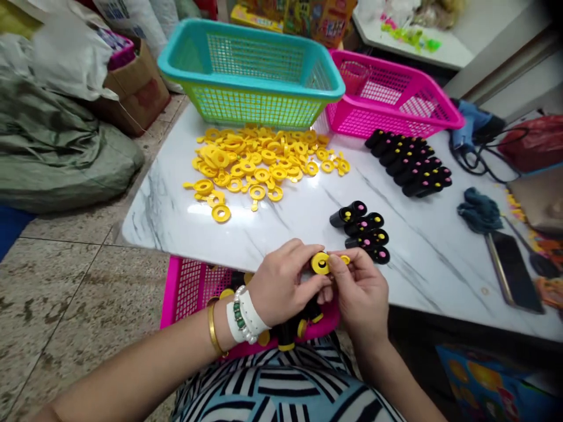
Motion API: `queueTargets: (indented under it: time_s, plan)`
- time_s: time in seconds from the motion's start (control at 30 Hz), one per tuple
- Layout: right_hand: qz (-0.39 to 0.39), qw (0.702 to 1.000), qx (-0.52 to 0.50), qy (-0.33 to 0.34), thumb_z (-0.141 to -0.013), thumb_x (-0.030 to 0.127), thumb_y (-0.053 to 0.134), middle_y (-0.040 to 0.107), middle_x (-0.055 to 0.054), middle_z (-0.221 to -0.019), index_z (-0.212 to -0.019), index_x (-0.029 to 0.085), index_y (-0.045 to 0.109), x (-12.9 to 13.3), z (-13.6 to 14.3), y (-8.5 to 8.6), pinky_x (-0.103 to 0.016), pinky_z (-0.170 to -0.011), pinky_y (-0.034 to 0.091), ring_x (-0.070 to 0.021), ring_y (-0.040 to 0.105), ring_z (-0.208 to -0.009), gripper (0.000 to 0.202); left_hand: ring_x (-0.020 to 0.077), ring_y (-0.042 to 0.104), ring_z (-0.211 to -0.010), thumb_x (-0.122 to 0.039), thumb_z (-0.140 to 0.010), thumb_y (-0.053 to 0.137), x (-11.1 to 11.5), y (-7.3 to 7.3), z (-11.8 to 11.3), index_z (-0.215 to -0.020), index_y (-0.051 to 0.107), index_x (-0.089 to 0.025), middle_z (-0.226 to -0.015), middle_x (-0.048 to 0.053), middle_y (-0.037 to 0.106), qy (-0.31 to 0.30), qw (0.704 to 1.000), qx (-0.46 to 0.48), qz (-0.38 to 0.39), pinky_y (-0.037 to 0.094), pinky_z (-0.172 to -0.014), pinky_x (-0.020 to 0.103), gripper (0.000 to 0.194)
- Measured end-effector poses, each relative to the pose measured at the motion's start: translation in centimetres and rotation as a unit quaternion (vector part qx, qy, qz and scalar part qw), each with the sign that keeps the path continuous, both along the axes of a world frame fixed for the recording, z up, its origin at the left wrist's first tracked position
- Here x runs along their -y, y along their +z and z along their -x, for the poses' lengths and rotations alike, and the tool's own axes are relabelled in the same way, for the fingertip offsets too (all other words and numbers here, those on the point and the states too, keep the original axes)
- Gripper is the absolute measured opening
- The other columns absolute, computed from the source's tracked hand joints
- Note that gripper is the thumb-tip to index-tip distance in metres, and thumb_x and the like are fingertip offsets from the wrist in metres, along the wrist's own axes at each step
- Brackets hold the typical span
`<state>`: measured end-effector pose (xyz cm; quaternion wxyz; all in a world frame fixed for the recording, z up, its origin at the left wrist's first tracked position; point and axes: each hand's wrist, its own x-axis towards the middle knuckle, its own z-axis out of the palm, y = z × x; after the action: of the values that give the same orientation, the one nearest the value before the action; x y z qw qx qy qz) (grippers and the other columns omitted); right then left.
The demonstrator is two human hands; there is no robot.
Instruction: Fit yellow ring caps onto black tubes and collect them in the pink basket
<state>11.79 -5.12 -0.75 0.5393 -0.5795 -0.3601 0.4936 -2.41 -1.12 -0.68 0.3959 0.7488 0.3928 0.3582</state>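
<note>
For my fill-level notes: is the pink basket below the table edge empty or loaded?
Not empty: black pieces with yellow ends show in the basket. How full, cannot tell; it's partly hidden.

an open lane is left on the tabletop [303,220] between the yellow rings [262,174] and black tubes [365,225]; beyond, passage is blocked by the teal basket [264,85] and far pink basket [396,120].

the head camera is looking forward and down from above the striped lap [272,390], facing across the marbled table [422,252] toward the teal basket [264,83]. it is viewing the left hand [284,281] and right hand [363,293] from close by, the basket from farther off.
</note>
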Motion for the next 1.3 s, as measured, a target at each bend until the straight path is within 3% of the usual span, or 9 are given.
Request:
queueTargets:
  time_s: [0.13,0.33,0.57,0.63,0.73,0.83,1.1,1.17,1.3]
  plan:
    - [-0.009,1.0,0.003,-0.01,-0.087,0.037,0.068,0.047,0.01,-0.046,-0.082,0.02,0.054,-0.2,-0.1,-0.1,-0.015,-0.032,0.027,-0.0042,0.038,-0.03,0.023,0.0146,0.057,-0.074,-0.011,-0.083,0.058,-0.1,-0.5,0.0,-0.106,0.064,-0.016,-0.081,0.002,0.06,-0.013,0.999,-0.034,-0.032,0.049,-0.07,0.027,0.025]
    - [0.015,0.999,0.019,-0.039,-0.084,0.033,0.072,0.048,0.01,-0.045,-0.079,0.02,0.053,-0.4,0.3,0.3,-0.014,-0.031,0.023,-0.0039,0.037,-0.029,0.024,0.014,0.056,-0.07,-0.011,-0.082,0.059,-0.2,-0.5,-0.2,-0.101,0.065,-0.016,-0.075,0.0,0.058,-0.012,0.999,-0.032,-0.011,0.048,-0.067,0.026,0.02]
    - [0.019,0.996,0.076,-0.038,-0.086,0.037,0.069,0.052,0.009,-0.048,-0.079,0.021,0.052,-0.2,0.4,0.7,-0.017,-0.033,0.031,-0.0056,0.041,-0.031,0.024,0.0131,0.056,-0.067,-0.01,-0.08,0.059,-0.1,-0.6,-0.1,-0.101,0.066,-0.016,-0.074,0.0,0.059,-0.011,1.0,-0.019,-0.004,0.049,-0.066,0.025,0.023]
    - [0.018,0.994,0.095,-0.043,-0.086,0.037,0.069,0.057,0.006,-0.056,-0.079,0.021,0.053,-0.1,0.4,0.7,-0.018,-0.037,0.037,-0.0067,0.047,-0.038,0.023,0.0137,0.055,-0.066,-0.019,-0.081,0.064,-0.1,-0.3,-0.1,-0.101,0.067,-0.016,-0.072,0.0,0.058,-0.011,1.0,-0.01,0.006,0.049,-0.064,0.026,0.021]
    - [0.013,0.988,0.141,-0.053,-0.087,0.036,0.068,0.061,0.003,-0.067,-0.08,0.021,0.055,0.0,0.5,0.8,-0.02,-0.046,0.045,-0.009,0.056,-0.051,0.021,0.0141,0.056,-0.066,-0.029,-0.082,0.068,-0.2,0.2,-0.1,-0.11,0.067,-0.014,-0.073,0.001,0.06,-0.005,0.999,0.021,0.03,0.049,-0.063,0.026,0.032]
    - [-0.003,0.984,0.173,-0.048,-0.09,0.033,0.064,0.052,0.007,-0.056,-0.081,0.023,0.053,0.0,0.7,0.9,-0.019,-0.043,0.041,-0.008,0.05,-0.044,0.018,0.0121,0.059,-0.071,-0.019,-0.089,0.058,-0.2,0.3,-0.2,-0.121,0.064,-0.018,-0.082,0.002,0.063,-0.013,0.999,0.041,0.026,0.051,-0.07,0.025,0.033]
    - [-0.016,0.992,0.121,-0.032,-0.089,0.036,0.064,0.054,0.007,-0.059,-0.08,0.022,0.052,0.2,1.0,0.7,-0.019,-0.035,0.043,-0.0083,0.052,-0.04,0.021,0.0177,0.059,-0.086,-0.023,-0.093,0.048,1.2,-0.7,0.1,-0.137,0.046,-0.015,-0.1,0.008,0.056,-0.025,0.993,-0.099,-0.056,0.056,-0.074,0.03,0.045]
    - [-0.006,0.996,0.084,-0.009,-0.089,0.039,0.064,0.053,0.008,-0.056,-0.08,0.022,0.05,-0.2,1.7,0.8,-0.019,-0.034,0.043,-0.0089,0.051,-0.039,0.024,0.0179,0.059,-0.09,-0.021,-0.092,0.048,0.9,-0.6,1.0,-0.131,0.05,-0.013,-0.101,0.009,0.055,-0.033,0.991,-0.107,-0.072,0.055,-0.077,0.03,0.04]
    - [0.028,0.994,-0.001,0.102,-0.086,0.042,0.067,0.054,0.009,-0.054,-0.079,0.022,0.047,-1.6,3.0,1.4,-0.022,-0.036,0.047,-0.0102,0.053,-0.038,0.028,0.0177,0.059,-0.088,-0.018,-0.09,0.052,0.3,0.7,3.6,-0.115,0.061,-0.014,-0.095,0.007,0.057,0.003,0.99,-0.107,-0.087,0.052,-0.081,0.03,0.027]
